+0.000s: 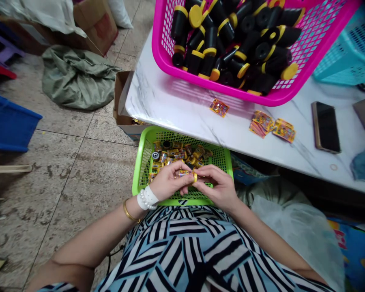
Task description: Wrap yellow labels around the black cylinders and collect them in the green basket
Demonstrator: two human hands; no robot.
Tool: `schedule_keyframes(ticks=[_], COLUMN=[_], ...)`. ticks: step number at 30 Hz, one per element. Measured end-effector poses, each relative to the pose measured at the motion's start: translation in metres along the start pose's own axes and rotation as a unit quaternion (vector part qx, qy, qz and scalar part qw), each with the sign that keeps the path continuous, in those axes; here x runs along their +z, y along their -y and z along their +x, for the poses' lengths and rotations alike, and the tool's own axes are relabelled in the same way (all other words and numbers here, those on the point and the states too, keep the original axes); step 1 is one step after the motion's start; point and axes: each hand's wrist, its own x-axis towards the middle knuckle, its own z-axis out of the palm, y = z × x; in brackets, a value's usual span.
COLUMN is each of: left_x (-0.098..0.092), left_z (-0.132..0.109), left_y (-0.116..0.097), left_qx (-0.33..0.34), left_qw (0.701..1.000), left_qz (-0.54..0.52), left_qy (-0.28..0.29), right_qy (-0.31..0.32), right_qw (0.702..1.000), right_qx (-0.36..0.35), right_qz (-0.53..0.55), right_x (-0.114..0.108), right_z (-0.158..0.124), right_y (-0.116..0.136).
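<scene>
My left hand (pixel 170 178) grips a small cylinder with a colourful yellow label (pixel 184 173) between thumb and fingers. The fingertips of my right hand (pixel 219 186) pinch its yellow end (pixel 195 177). Both hands are over a green basket (pixel 136 178) at my lap, which holds several similar labelled cylinders (pixel 180 155). Some show dark or silvery round ends. On the table ahead, a pink basket (pixel 176 79) is heaped with black cylinders with yellow ends (pixel 211 40). Small printed labels lie before it, one single piece (pixel 219 108) and a small pile (pixel 261 123).
A phone (pixel 327 126) lies on the white marbled table (pixel 182 132), with a turquoise basket (pixel 342 61) behind it. A cardboard box (pixel 120 99) stands by the table's left corner. Green cloth sacking (pixel 79 77) and a blue bin (pixel 10 121) are on the floor at left.
</scene>
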Motion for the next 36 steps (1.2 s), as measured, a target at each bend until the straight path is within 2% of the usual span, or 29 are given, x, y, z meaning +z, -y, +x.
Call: schedule_keyframes(ticks=[4,8,11,14,16,20,23,25,29,33,36], left_x=[0.005,0.005,0.003,0.001,0.001,0.004,0.008,0.010,0.014,0.015,0.007], left_z=[0.000,0.001,-0.001,-0.002,-0.001,0.002,0.005,0.006,0.003,0.001,0.007], left_y=[0.009,0.014,0.013,0.012,0.012,0.014,0.018,0.019,0.019,0.021,0.021], left_qx=[0.022,0.003,-0.015,-0.038,-0.051,-0.064,-0.072,-0.075,-0.086,-0.093,-0.096], left_qw=[1.000,0.995,0.983,0.981,0.983,0.986,0.986,0.983,0.978,0.984,0.992], left_qz=[-0.009,-0.097,-0.178,-0.173,-0.157,-0.142,-0.147,-0.164,-0.187,-0.154,-0.079], left_qy=[-0.006,0.018,0.052,0.075,0.080,0.052,0.020,0.022,0.044,0.000,-0.016], right_qy=[-0.027,-0.033,-0.039,0.013,0.015,-0.037,-0.014,-0.012,-0.062,-0.088,-0.066], right_qw=[0.984,0.975,0.984,0.991,0.993,0.996,0.999,0.999,0.996,0.993,0.989], right_qx=[0.111,0.133,0.102,0.052,0.018,-0.005,-0.004,-0.013,-0.038,-0.070,-0.132], right_qz=[0.133,0.173,0.143,0.120,0.112,0.084,0.051,0.050,0.057,0.030,-0.017], right_x=[0.008,0.006,-0.001,-0.006,-0.006,-0.002,-0.002,-0.002,0.001,0.009,0.004], right_z=[-0.003,-0.001,0.004,0.006,0.006,0.002,0.000,0.000,-0.004,-0.004,0.011], right_y=[-0.007,-0.013,-0.015,-0.014,-0.014,-0.012,-0.011,-0.010,-0.009,-0.003,0.007])
